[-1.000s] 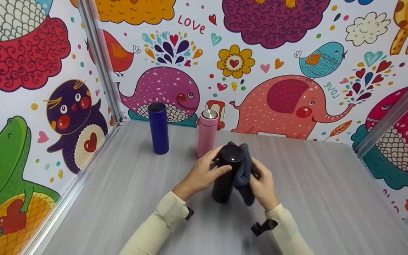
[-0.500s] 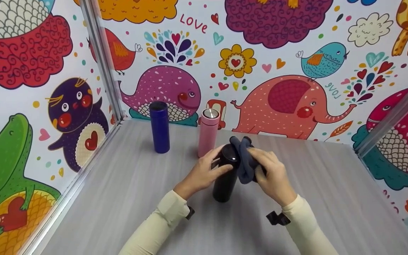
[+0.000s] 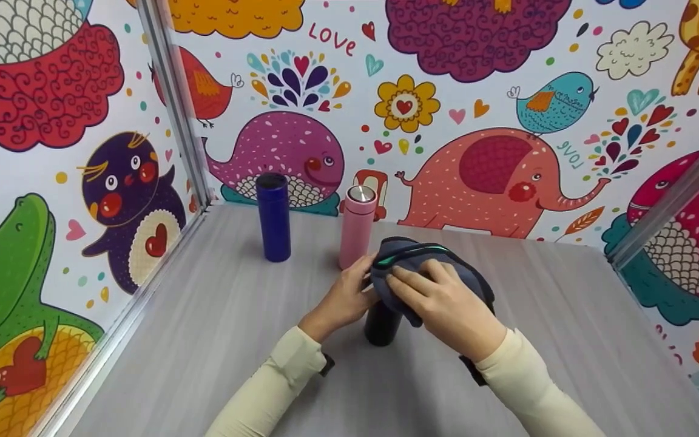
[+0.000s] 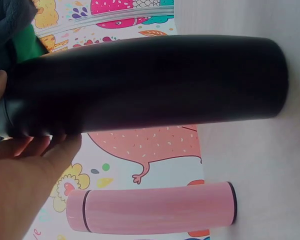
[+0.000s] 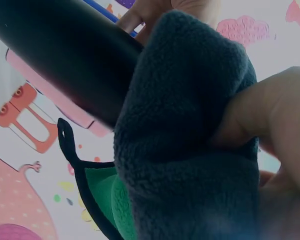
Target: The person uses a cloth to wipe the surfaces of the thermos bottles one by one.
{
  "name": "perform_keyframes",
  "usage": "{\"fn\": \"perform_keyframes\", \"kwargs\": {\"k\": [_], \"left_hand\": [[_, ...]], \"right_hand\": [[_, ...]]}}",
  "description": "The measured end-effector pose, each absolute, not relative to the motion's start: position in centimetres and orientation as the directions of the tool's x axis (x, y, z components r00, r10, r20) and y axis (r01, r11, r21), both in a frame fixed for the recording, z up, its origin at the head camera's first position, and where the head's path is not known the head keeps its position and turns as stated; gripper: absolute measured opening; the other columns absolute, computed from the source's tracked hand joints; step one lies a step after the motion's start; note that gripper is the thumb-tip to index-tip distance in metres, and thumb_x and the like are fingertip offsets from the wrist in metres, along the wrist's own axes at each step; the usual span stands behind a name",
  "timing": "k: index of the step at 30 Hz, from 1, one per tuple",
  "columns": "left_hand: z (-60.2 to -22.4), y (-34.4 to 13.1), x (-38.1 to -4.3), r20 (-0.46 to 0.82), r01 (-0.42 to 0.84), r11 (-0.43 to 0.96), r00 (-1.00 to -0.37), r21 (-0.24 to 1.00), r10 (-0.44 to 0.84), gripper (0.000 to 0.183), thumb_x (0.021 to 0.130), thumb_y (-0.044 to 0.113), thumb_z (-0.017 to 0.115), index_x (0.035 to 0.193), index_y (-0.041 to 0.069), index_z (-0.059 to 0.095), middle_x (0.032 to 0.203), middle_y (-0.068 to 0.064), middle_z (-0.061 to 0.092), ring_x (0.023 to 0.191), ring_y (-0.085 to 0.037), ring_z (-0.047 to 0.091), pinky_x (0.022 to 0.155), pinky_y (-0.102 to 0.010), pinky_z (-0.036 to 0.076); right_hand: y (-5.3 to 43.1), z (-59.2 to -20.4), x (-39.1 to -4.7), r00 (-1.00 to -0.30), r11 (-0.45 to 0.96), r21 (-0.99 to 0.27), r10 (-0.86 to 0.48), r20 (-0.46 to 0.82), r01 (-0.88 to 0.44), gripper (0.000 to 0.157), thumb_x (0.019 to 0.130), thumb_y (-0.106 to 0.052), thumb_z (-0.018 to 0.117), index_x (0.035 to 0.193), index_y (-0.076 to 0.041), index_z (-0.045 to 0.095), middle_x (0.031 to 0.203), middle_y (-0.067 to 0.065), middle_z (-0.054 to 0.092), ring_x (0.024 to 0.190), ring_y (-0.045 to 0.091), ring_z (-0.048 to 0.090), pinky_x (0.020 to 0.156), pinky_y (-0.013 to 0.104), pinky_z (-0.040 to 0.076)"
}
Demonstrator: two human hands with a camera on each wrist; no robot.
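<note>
My left hand (image 3: 340,297) grips a black bottle (image 3: 381,328) near its top, fingers and thumb around it. The bottle stands upright; its lower body shows plainly in the left wrist view (image 4: 150,82). My right hand (image 3: 452,306) holds a dark grey-blue fleecy cloth (image 5: 185,85) over the bottle's top. Green lining and a black edge with a loop show on the cloth in the right wrist view. From the head, the cloth hides the bottle's cap and part of my left fingers.
Behind the black bottle stands a pink bottle (image 3: 357,227) with a silver lid. A dark blue bottle (image 3: 274,224) is farther left. The grey table (image 3: 216,340) meets cartoon-printed walls (image 3: 349,79) at the back and sides.
My right hand has moved the cloth from the bottle's right side up and over its top, spreading it so the green shows. The left hand keeps its grip in place.
</note>
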State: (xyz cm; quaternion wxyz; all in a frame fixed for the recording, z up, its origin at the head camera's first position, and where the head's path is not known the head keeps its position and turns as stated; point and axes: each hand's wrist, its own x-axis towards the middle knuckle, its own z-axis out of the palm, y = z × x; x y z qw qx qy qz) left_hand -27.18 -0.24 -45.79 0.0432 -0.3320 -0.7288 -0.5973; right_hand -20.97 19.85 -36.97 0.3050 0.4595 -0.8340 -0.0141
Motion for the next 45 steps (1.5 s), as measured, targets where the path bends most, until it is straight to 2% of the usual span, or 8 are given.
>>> {"fn": "perform_keyframes", "kwargs": {"k": [4,7,16,23,27,36,40,45], "left_hand": [[-45.9,-0.4,-27.1,0.499,0.578,0.076,-0.757,0.813,0.421,0.047,0.095,-0.001,0.063,0.14,0.001,0.05,0.134,-0.01,0.058,0.123,-0.02,0.055,0.103,-0.035,0.046],[-45.8,-0.4,-27.0,0.478,0.561,0.116,-0.78,0.819,0.404,0.042,0.096,0.005,0.064,0.136,0.001,0.053,0.131,-0.01,0.061,0.12,-0.019,0.058,0.102,-0.036,0.047],[-45.7,-0.1,-26.9,0.39,0.459,0.09,-0.829,0.884,0.402,0.062,0.096,0.03,0.07,0.149,0.011,0.044,0.146,0.0,0.049,0.133,-0.015,0.047,0.108,-0.037,0.04],[-45.7,-0.1,-26.8,0.375,0.449,0.096,-0.831,0.888,0.411,0.071,0.095,0.04,0.068,0.154,0.015,0.038,0.149,0.0,0.046,0.136,-0.016,0.045,0.109,-0.037,0.04],[-45.8,-0.1,-26.8,0.382,0.457,0.097,-0.826,0.884,0.414,0.07,0.095,0.038,0.068,0.154,0.015,0.039,0.149,-0.002,0.046,0.136,-0.017,0.045,0.108,-0.038,0.04],[-45.9,-0.3,-26.9,0.399,0.462,0.063,-0.821,0.885,0.409,0.066,0.096,0.034,0.068,0.154,0.02,0.041,0.146,0.001,0.048,0.133,-0.016,0.047,0.109,-0.039,0.04],[-45.9,-0.3,-26.9,0.401,0.464,0.057,-0.815,0.884,0.418,0.062,0.098,0.024,0.067,0.154,0.02,0.04,0.147,0.001,0.046,0.134,-0.017,0.046,0.109,-0.04,0.039],[-45.8,-0.2,-27.0,0.422,0.501,0.089,-0.801,0.861,0.424,0.055,0.098,0.006,0.064,0.149,0.011,0.044,0.144,-0.004,0.05,0.132,-0.018,0.048,0.107,-0.036,0.041]], "right_hand": [[18.9,-36.2,-21.4,-0.383,0.54,0.364,-0.822,0.421,-0.759,0.058,0.072,-0.009,0.091,0.126,-0.011,0.069,0.123,0.007,0.068,0.094,0.033,0.057,0.078,0.047,0.056],[18.5,-35.6,-21.9,-0.398,0.531,0.36,-0.834,0.384,-0.767,0.062,0.07,-0.011,0.092,0.128,-0.013,0.068,0.124,0.007,0.068,0.098,0.033,0.057,0.081,0.047,0.055],[19.2,-34.7,-24.1,-0.487,0.575,0.205,-0.798,0.356,-0.792,0.061,0.074,-0.005,0.089,0.13,-0.011,0.068,0.126,0.009,0.067,0.107,0.033,0.058,0.09,0.046,0.055],[21.4,-35.2,-24.4,-0.526,0.619,0.144,-0.75,0.402,-0.772,0.054,0.078,0.003,0.083,0.128,-0.007,0.068,0.122,0.011,0.068,0.097,0.031,0.056,0.081,0.038,0.058],[22.4,-35.6,-23.5,-0.515,0.621,0.157,-0.744,0.425,-0.768,0.055,0.076,0.004,0.083,0.127,-0.005,0.068,0.12,0.012,0.068,0.092,0.03,0.054,0.074,0.038,0.057],[22.0,-35.9,-21.2,-0.452,0.588,0.246,-0.776,0.44,-0.77,0.056,0.073,-0.002,0.087,0.126,-0.007,0.069,0.121,0.009,0.069,0.094,0.032,0.056,0.079,0.045,0.057],[20.9,-35.8,-21.0,-0.429,0.565,0.289,-0.801,0.417,-0.773,0.057,0.072,-0.005,0.09,0.125,-0.009,0.07,0.121,0.008,0.069,0.096,0.034,0.057,0.08,0.05,0.057],[19.7,-35.5,-21.6,-0.404,0.528,0.346,-0.836,0.371,-0.776,0.062,0.07,-0.01,0.092,0.127,-0.011,0.069,0.123,0.007,0.068,0.101,0.035,0.058,0.08,0.05,0.056]]}}
